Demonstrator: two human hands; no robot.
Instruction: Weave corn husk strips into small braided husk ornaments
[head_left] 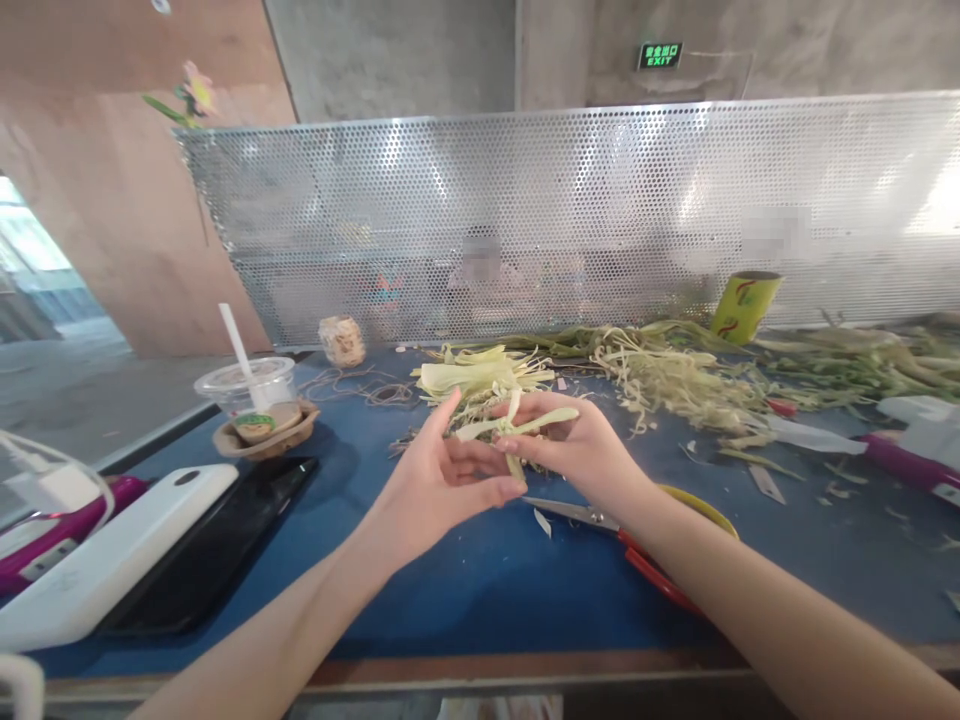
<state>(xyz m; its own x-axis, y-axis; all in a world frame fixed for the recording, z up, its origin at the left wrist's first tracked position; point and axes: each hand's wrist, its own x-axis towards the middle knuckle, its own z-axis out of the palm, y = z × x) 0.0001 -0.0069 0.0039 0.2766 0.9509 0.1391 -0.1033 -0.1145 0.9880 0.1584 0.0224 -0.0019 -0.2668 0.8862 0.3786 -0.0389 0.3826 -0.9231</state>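
At the middle of the table, my right hand (574, 440) pinches a small crossed piece of pale green leaf strips (551, 420), its fingers closed. My left hand (446, 465) is curled facing it, thumb and fingertips closing on the strip's lower end; part of that grip is hidden. Just behind the hands lies a bundle of pale green leaves (472, 375), which look like husks. Scissors (581, 512) with red and yellow handles lie under my right wrist, blades pointing left. A small leaf scrap (543, 522) is near their tip.
Shredded strips (660, 385) are heaped at the right, by a yellow-green tube (746, 305). A lidded cup (247, 385) with a straw stands in a holder on the left. A black phone (217, 545) and white power bank (127, 550) lie in front. A perforated metal screen (525, 220) closes the back.
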